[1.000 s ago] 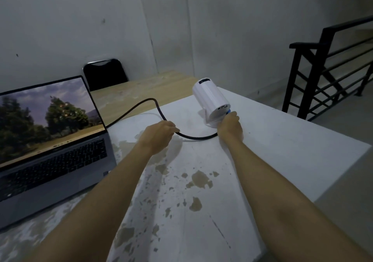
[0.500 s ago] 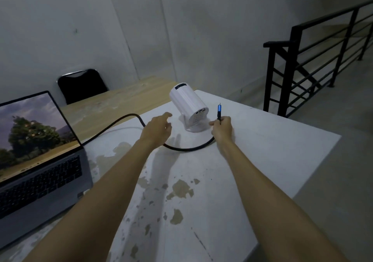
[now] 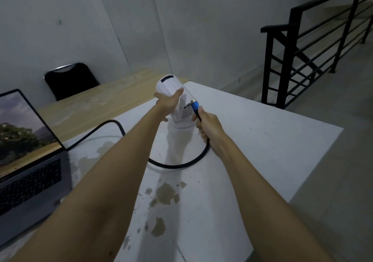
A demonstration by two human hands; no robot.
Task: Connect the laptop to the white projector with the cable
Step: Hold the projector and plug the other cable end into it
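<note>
My left hand (image 3: 168, 103) curls its fingers round the white projector (image 3: 168, 84), twelve o'clock on the bench (image 3: 272, 140). My right hand (image 3: 207, 126) grips the cable (image 3: 177, 165), its blue plug (image 3: 195, 106) at the projector's three o'clock, touching or nearly so. The laptop (image 3: 30, 177) sits at nine o'clock.

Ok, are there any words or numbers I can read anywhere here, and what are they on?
No text here can be read.
On the white projector: a dark strip at its far end, any marks too blurred.
On the laptop: key letters too small and blurred; a small sticker below the keyboard, unreadable.
On the cable: its blue plug shows no marking.
</note>
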